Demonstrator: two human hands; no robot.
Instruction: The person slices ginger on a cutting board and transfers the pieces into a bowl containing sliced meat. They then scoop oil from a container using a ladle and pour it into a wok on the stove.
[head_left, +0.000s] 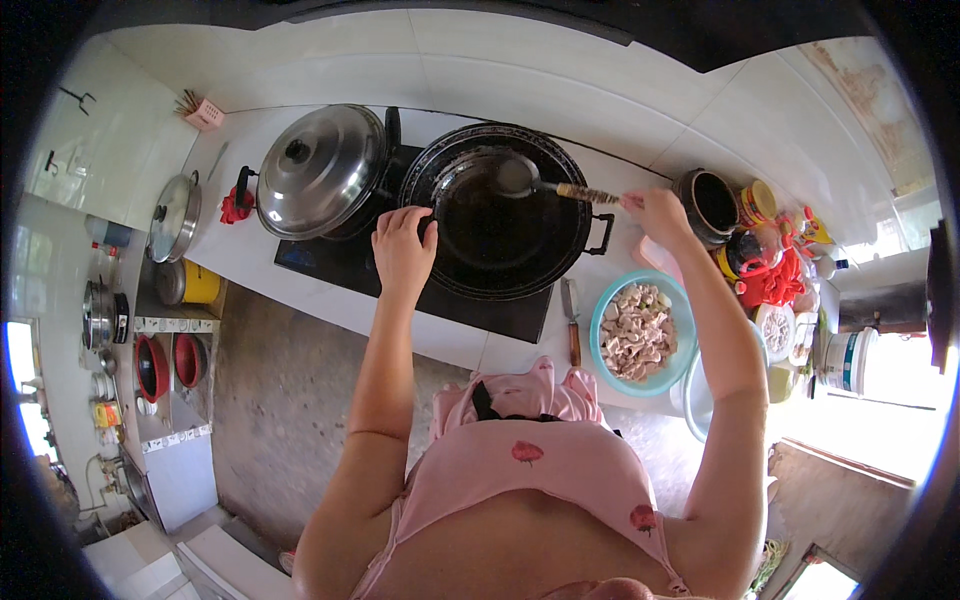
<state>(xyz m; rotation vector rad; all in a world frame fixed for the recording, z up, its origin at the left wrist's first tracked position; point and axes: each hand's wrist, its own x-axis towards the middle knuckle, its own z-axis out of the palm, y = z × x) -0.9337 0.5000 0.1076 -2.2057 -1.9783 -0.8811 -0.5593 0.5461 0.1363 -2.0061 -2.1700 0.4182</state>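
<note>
My right hand (654, 208) grips the handle of a ladle (586, 194), whose bowl end reaches into a large black wok (495, 247). Dark liquid seems to coat the inside of the wok, though its depth is hard to judge. At the wok's left side, my left hand (406, 244) closes on its handle, which is mostly hidden under the fingers. The wok rests on a black cooktop (480, 315). Close below my right forearm stands a turquoise bowl (598, 330) of pale sliced meat (637, 334).
A lidded steel pot (322, 172) occupies the cooktop's left half. Between wok and bowl lies a wooden-handled knife (573, 322). A dark crock (706, 206), bottles and red plastic bags (776, 277) crowd the right. A second pale bowl (699, 397) sits near the counter's front edge.
</note>
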